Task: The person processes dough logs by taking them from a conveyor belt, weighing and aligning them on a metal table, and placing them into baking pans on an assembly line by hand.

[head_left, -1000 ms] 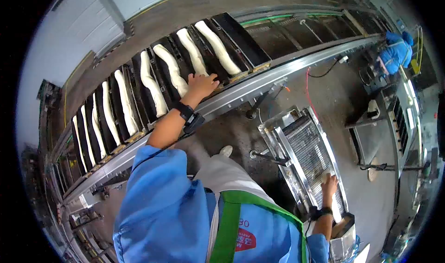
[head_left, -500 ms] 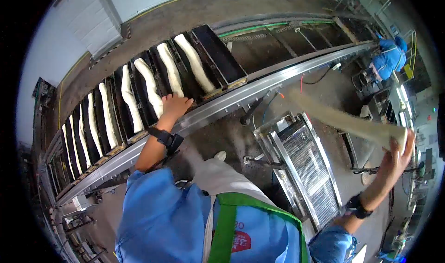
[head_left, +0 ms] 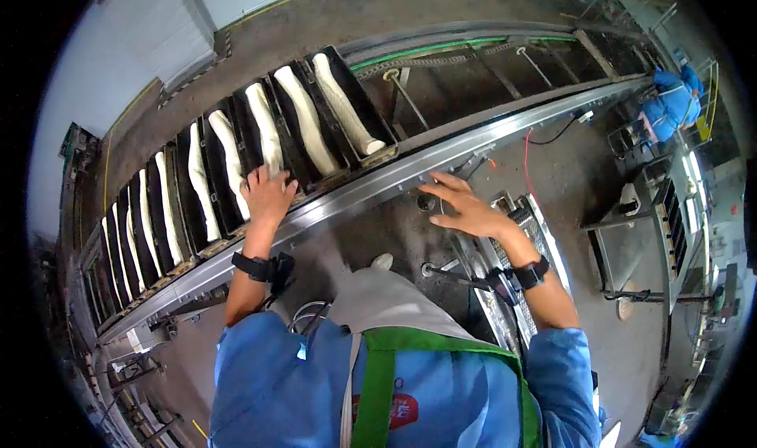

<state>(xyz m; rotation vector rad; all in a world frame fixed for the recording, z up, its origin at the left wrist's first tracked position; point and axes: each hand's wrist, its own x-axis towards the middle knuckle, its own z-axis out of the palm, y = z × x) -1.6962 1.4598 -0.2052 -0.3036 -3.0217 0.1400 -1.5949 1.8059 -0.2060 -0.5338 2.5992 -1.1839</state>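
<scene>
Strips of cream-white, dough-like material are lying lengthwise in long black rectangular pans, which are standing side by side on a metal conveyor, from its left end to about the middle. Left hand is reaching over the conveyor's near edge with its fingers spread, hovering at or touching the lower end of the third strip from the right; contact is hard to tell. The rightmost strip is resting in the last pan, its lower end near the conveyor's near edge. Right hand is hanging just off that edge, holding nothing, its fingers wide apart. Its forearm is passing over a steel frame with a mesh top. At the conveyor's far right end, a person in blue is bending.
</scene>
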